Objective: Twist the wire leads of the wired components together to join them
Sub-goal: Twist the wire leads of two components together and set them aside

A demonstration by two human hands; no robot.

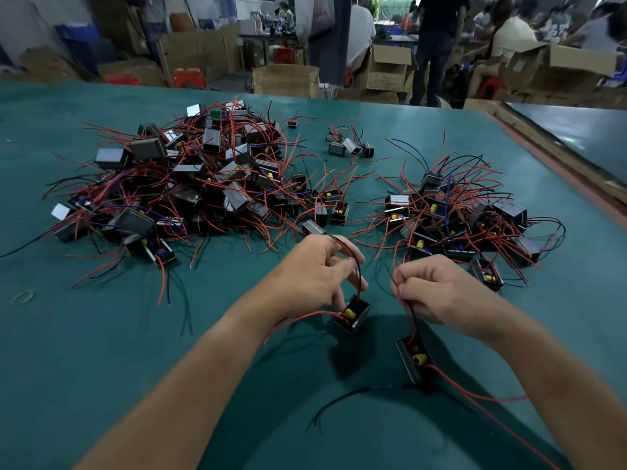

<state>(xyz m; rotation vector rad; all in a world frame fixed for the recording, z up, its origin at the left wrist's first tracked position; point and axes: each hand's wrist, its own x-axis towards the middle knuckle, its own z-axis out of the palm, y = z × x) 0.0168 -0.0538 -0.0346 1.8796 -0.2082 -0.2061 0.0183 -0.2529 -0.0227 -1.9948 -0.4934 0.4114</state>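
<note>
Covering the bench: a green mat [101, 334] runs under everything, with a brown edge along its right side.
Background: cardboard boxes [285, 79] stand past the far edge of the mat, and people sit at benches behind them, all blurred.
Big heap [190, 184]: black boxes with red, black and a few blue wires lie tangled at far left, well apart from the hands.
Smaller heap [458, 218]: the same boxes and wires at far right, its near edge just beside the right hand.
Small cluster [349, 145]: a few boxes lie between the two heaps, further back.
Left hand [312, 276]: fingers are curled and pinch a black lead [356, 262], which loops over the fingers and down to the left box.
Right hand [437, 290]: fingers are curled tight round red and black leads [412, 320]; a thin wire end pokes up out of the fist.
Left box [353, 313]: small, black and open-topped with a yellow part inside, it tilts just under the left fingertips above its own shadow.
Right box [415, 359]: same kind, tilted, below the right hand at the bottom end of the leads that hand holds.
Red lead [475, 391]: trails from the right box across the mat to the lower right.
Loose black wire [339, 400]: lies on the mat nearest the person, between the forearms.
Rubber band [23, 296]: pale ring, alone near the left edge.
In the way: the hands are apart; their leads do not touch.
</note>
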